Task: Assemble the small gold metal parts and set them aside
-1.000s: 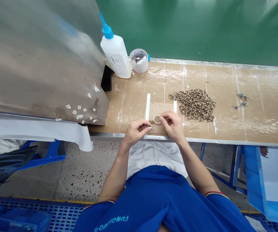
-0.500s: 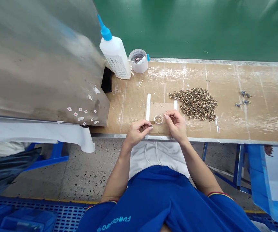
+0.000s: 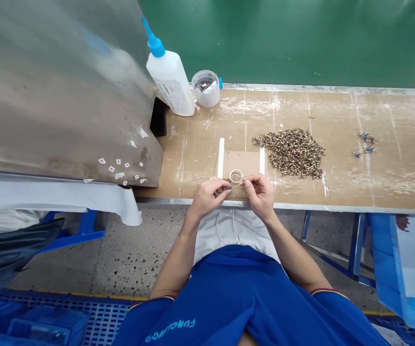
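Note:
My right hand (image 3: 261,194) pinches a thin wooden toothpick (image 3: 238,184), its tip pointing left toward my other hand. Between the fingertips of my left hand (image 3: 210,194) is a small dark part (image 3: 229,188), mostly covered by the fingers; its kind is too small to make out. The toothpick's tip is at or very close to this part. Just beyond both hands, a small clear round cup (image 3: 236,176) sits on a cardboard piece (image 3: 243,159) edged with white tape strips. To the right lies a heap of small brass-and-dark metal parts (image 3: 294,153).
A white bottle with a blue nozzle (image 3: 171,82) and a tape roll holding scraps (image 3: 207,96) stand at the back left, near a black phone-like object (image 3: 158,117). Another toothpick (image 3: 209,123) lies on the cardboard. Several bluish parts (image 3: 368,138) lie far right. A metal panel (image 3: 67,96) borders the left.
My right hand has drawn the toothpick out of the cup and toward me, its tip now at the small part. My left hand has shifted slightly right, closer to the right hand.

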Demonstrator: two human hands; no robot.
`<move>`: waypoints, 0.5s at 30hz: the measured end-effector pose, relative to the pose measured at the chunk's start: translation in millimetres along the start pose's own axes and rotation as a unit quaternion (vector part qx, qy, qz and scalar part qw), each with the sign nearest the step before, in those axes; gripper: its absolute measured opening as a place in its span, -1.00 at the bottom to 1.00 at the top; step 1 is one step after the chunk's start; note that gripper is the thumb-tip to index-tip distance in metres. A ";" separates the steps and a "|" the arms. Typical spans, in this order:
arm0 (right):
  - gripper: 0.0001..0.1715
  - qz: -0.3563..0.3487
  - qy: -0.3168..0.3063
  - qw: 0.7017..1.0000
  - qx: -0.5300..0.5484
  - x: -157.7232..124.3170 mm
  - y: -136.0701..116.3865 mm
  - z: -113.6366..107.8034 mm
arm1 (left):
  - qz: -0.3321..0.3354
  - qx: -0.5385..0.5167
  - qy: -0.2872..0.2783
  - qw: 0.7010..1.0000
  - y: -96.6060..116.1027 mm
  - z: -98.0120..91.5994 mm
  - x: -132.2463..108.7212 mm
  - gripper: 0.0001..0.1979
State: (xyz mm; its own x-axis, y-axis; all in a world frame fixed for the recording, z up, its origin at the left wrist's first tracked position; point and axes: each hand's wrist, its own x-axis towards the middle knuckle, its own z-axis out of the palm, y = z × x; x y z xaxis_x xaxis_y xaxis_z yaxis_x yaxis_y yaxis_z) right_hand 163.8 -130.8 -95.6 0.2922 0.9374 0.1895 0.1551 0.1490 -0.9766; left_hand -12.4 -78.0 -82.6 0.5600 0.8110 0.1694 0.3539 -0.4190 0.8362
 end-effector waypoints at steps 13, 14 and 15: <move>-0.78 -0.049 -0.015 0.998 -0.040 -2.4 1.2 1.2 | 0.004 0.002 -0.002 1.000 0.3 0.2 -0.4 -0.88; -0.79 -0.053 -0.014 0.998 -0.044 -2.5 0.8 1.2 | 0.005 0.001 -0.002 1.000 0.3 0.0 -0.4 -0.88; -0.79 -0.055 -0.014 0.997 -0.049 -2.5 0.4 1.2 | 0.007 0.000 -0.002 1.000 0.3 -0.2 -0.4 -0.89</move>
State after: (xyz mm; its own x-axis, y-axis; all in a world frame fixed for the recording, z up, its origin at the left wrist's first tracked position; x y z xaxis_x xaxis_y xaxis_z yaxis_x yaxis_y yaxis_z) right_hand 162.0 -132.7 -96.6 0.2418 0.9256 0.2911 0.2771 0.2216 -0.9349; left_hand -12.6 -78.3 -82.3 0.5674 0.8038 0.1791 0.3461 -0.4301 0.8338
